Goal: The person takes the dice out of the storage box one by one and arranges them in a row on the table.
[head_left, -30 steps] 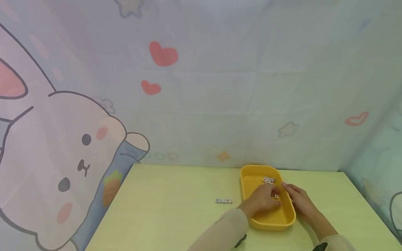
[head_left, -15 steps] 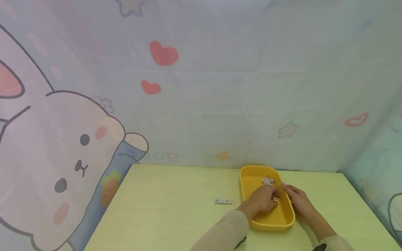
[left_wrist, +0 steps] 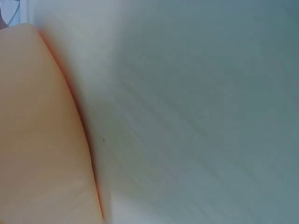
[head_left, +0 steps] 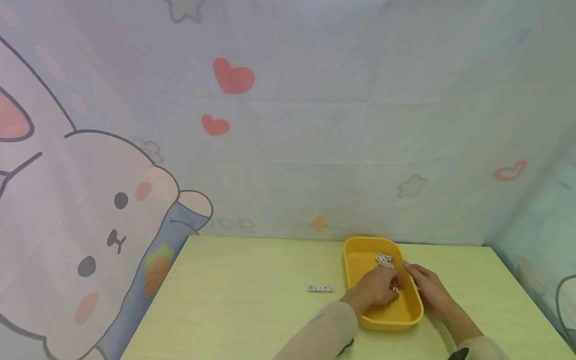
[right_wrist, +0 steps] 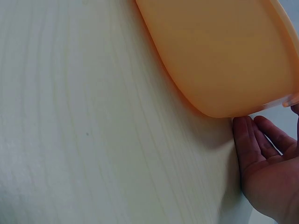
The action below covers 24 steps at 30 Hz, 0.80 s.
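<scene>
Left hand (head_left: 377,286) at die (head_left: 395,289) inside tray (head_left: 390,316), right hand (head_left: 433,289) on rim (head_left: 411,282), table (head_left: 243,285) leftward

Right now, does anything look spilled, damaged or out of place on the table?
No, nothing stands out. The row of dice on the table is straight, and the clustered dice lie inside the yellow tray, which shows no visible crack.

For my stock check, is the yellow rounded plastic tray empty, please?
Not empty: white spotted cubes lie clustered inside the yellow rounded plastic tray, beyond the left hand.
</scene>
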Each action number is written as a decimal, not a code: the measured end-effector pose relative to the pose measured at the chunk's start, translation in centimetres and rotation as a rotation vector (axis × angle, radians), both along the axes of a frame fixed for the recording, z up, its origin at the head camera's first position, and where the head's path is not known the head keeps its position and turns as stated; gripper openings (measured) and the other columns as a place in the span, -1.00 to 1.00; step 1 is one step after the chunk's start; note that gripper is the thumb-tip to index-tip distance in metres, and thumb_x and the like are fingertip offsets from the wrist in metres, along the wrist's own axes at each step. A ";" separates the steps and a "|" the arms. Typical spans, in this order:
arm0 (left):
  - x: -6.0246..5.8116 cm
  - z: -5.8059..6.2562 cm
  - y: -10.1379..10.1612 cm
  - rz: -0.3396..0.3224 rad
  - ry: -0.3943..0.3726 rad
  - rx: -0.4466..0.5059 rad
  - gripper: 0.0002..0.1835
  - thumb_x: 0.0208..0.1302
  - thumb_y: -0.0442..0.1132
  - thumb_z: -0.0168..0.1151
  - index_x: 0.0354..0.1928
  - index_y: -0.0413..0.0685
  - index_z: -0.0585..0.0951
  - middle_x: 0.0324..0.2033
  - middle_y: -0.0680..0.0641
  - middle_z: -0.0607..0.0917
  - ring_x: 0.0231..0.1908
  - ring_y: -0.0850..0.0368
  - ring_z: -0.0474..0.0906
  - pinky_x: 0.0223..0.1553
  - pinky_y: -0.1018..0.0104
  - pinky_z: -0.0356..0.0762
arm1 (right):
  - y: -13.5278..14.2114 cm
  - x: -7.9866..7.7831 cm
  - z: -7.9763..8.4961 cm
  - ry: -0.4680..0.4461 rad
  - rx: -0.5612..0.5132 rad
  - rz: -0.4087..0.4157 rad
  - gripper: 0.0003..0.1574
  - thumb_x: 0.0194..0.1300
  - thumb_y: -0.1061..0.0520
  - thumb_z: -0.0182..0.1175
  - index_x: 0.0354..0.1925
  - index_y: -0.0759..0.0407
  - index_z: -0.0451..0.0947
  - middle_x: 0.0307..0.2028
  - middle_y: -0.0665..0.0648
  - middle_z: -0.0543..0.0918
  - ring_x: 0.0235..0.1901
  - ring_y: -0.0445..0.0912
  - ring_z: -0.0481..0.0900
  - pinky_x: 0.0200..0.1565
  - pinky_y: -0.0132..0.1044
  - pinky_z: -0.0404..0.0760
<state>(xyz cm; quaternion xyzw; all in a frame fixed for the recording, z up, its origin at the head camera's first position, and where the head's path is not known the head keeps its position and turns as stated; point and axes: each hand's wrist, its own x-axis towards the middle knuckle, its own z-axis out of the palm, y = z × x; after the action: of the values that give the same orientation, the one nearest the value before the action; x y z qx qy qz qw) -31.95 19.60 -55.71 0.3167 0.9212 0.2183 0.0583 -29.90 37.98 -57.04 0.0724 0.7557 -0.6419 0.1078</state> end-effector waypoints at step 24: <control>0.2 -0.1 -0.1 0.009 0.000 0.010 -0.79 0.29 -0.13 0.57 -0.14 0.22 0.69 -0.41 0.33 0.57 -0.36 0.48 0.43 -0.23 0.69 0.37 | -0.1 -0.1 -0.1 -0.007 -0.005 -0.010 -0.03 0.60 -0.38 0.04 0.45 0.42 0.30 0.15 0.12 0.61 -0.02 -0.17 0.65 0.01 -0.17 0.74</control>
<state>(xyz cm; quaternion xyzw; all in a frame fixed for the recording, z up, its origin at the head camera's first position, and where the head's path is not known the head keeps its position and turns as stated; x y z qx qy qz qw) -31.78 19.55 -55.79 0.3127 0.9216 0.2232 0.0557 -29.98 37.88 -57.11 0.0783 0.7532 -0.6442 0.1074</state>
